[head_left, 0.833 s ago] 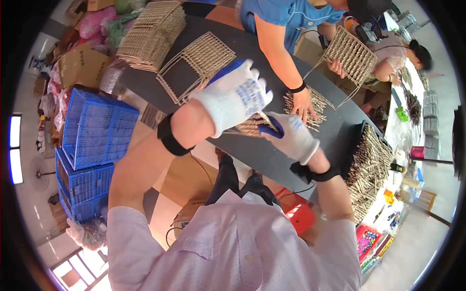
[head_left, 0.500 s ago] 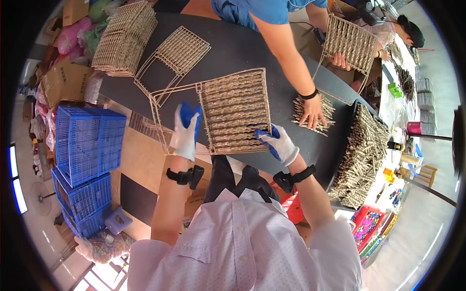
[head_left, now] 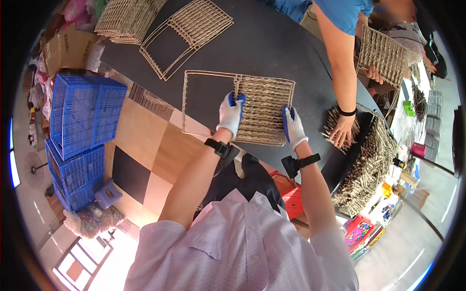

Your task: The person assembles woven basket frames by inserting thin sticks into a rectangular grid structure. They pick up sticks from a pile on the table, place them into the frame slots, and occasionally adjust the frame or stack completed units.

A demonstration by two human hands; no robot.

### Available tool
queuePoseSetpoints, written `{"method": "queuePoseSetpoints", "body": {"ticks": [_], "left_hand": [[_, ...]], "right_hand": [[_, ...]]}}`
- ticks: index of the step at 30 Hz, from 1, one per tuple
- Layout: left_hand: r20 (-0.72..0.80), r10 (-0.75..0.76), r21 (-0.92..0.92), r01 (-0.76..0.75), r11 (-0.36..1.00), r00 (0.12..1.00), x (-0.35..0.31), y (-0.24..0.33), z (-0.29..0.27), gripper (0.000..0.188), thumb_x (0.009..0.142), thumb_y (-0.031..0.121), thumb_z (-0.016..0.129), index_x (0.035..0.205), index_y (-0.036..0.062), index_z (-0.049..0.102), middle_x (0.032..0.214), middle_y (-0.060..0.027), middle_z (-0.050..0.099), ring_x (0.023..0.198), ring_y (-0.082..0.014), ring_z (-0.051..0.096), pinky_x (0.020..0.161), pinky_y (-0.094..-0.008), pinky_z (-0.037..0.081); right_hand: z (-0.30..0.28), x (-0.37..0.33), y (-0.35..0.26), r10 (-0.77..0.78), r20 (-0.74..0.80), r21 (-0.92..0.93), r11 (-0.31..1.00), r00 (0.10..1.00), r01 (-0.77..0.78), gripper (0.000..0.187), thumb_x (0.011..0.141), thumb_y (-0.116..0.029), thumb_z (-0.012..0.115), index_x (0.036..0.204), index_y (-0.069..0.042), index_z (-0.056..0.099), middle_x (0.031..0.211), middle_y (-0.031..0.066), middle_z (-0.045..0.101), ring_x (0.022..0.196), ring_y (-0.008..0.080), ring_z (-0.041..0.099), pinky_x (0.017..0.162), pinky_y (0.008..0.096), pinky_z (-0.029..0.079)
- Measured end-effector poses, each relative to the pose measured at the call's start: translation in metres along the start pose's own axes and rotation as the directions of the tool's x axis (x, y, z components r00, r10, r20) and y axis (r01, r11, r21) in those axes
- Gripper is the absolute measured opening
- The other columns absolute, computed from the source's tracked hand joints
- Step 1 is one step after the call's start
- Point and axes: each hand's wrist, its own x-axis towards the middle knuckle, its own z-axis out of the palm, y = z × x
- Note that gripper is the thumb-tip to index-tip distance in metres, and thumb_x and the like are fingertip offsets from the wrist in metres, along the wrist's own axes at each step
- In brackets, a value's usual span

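Note:
A rectangular wire-like frame (head_left: 264,109), its right part filled with rows of twisted tan strands and its left part bare, lies near the table's front edge. My left hand (head_left: 230,115), in a white and blue glove, is closed on the frame's middle bar. My right hand (head_left: 294,128), gloved alike, grips the frame's right edge. A second frame (head_left: 204,23) of the same kind lies farther back on the table.
A dark table (head_left: 272,48) carries a stack of woven panels (head_left: 128,19) at far left. Across it, a co-worker's hand (head_left: 342,130) rests on loose twisted strands; another person's hand (head_left: 374,74) holds a panel. A black tray of strands (head_left: 366,169) stands right; blue crates (head_left: 82,116) stand left.
My left hand, open and raised before, now grips the middle bar. The frame has turned slightly and lies flatter. The co-worker's hand stays on the loose strands.

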Motion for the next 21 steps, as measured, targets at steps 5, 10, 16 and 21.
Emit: {"method": "queuePoseSetpoints", "body": {"ticks": [5,10,16,21], "left_hand": [[0.133,0.02,-0.018,-0.018,1.0,0.991,0.006,0.011,0.015,0.039,0.09,0.018,0.057,0.126,0.0029,0.052,0.109,-0.0179,0.063,0.1,-0.0312,0.061,0.09,-0.0373,0.046],[0.108,0.191,0.628,-0.216,0.748,0.976,0.014,-0.005,0.004,0.059,0.083,0.032,0.067,0.131,0.0052,0.048,0.125,-0.0222,0.048,0.111,-0.0379,0.05,0.095,-0.0446,0.042],[0.08,0.594,0.584,-0.521,0.623,0.8,0.002,-0.006,0.022,0.071,0.079,0.03,0.072,0.136,0.0032,0.04,0.136,-0.0261,0.039,0.128,-0.0422,0.036,0.108,-0.0523,0.028],[0.267,0.464,0.568,-0.527,0.632,0.845,0.009,-0.044,0.036,0.076,0.083,0.038,0.063,0.138,-0.0042,0.033,0.143,-0.0309,0.031,0.136,-0.0445,0.026,0.114,-0.0507,0.017]], "right_hand": [[-0.003,0.023,0.011,-0.03,-0.199,-0.46,0.885,0.98,-0.066,0.051,0.098,-0.035,0.044,0.131,0.003,0.042,0.121,0.0276,0.056,0.113,0.0438,0.051,0.092,0.0455,0.042],[-0.002,0.033,0.006,-0.112,-0.201,-0.5,0.866,0.973,-0.003,0.05,0.094,-0.033,0.051,0.128,0.004,0.044,0.113,0.0268,0.06,0.106,0.0433,0.056,0.088,0.0465,0.044],[0.011,0.032,0.007,-0.113,-0.286,-0.56,0.826,0.951,-0.07,0.043,0.092,-0.029,0.054,0.12,0.003,0.049,0.104,0.0256,0.064,0.097,0.0443,0.059,0.082,0.0477,0.046],[0.014,0.053,0.014,-0.245,-0.429,-0.506,0.863,0.869,-0.006,0.042,0.094,-0.034,0.049,0.113,0.002,0.055,0.101,0.0256,0.065,0.096,0.0436,0.06,0.083,0.0477,0.046]]}}
